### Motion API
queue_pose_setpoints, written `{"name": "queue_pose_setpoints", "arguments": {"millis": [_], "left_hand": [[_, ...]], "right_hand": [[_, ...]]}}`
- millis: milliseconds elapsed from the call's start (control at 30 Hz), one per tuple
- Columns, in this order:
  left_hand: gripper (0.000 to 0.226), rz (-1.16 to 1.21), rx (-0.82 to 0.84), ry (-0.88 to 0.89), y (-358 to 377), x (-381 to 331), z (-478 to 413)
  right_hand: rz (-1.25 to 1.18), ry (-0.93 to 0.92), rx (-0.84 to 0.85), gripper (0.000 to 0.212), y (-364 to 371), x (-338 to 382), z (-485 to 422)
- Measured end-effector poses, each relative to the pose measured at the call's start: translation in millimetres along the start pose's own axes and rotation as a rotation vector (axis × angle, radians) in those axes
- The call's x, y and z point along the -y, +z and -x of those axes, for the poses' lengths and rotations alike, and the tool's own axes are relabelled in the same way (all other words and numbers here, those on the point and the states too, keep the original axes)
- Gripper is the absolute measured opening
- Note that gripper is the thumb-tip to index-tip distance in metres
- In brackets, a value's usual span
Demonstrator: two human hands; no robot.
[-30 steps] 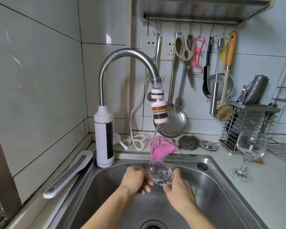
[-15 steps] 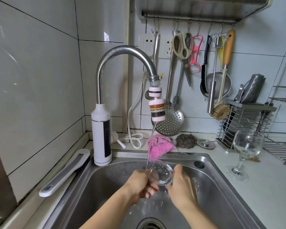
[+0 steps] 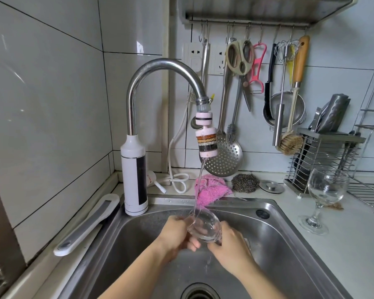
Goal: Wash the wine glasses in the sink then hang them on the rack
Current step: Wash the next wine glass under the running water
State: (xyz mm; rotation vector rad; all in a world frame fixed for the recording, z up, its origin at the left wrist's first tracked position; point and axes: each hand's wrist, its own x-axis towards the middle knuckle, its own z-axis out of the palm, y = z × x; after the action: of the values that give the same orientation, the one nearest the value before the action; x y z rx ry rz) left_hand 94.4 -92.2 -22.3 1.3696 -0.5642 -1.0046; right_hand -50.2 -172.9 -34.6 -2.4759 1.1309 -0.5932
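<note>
Wine glass [image 3: 205, 227] stays under the stream [image 3: 199, 180], fingers of left hand [image 3: 175, 235] and right hand [image 3: 232, 243] still curled round it.

One clear wine glass [image 3: 204, 228] is tilted on its side over the stainless sink [image 3: 289, 234], wet, its bowl under running water [image 3: 200, 175]. A second wine glass [image 3: 327, 188] stands upright on the bench [image 3: 354, 244], right of the sink.
</note>
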Motion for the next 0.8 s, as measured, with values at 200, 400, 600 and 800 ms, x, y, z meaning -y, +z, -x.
{"name": "queue_pose_setpoints", "arguments": {"millis": [200, 400, 600, 800], "left_hand": [[0.026, 0.014, -0.010, -0.028, 8.1, -1.2, 4.5], [0.026, 0.012, 0.025, 0.114, 1.3, -2.5, 7.0], [0.035, -0.052, -0.010, -0.057, 5.9, 3.1, 4.0], [0.036, -0.104, 0.016, -0.050, -2.2, 2.8, 5.0]], "right_hand": [[-0.120, 0.028, -0.016, 0.034, -2.3, -3.1, 0.5], [-0.124, 0.055, 0.034, 0.048, -5.3, -2.2, 0.7], [0.099, -0.002, -0.043, 0.030, -4.3, -3.7, -2.5], [0.010, 0.050, 0.069, 0.035, -1.3, -5.7, 1.0]]}}
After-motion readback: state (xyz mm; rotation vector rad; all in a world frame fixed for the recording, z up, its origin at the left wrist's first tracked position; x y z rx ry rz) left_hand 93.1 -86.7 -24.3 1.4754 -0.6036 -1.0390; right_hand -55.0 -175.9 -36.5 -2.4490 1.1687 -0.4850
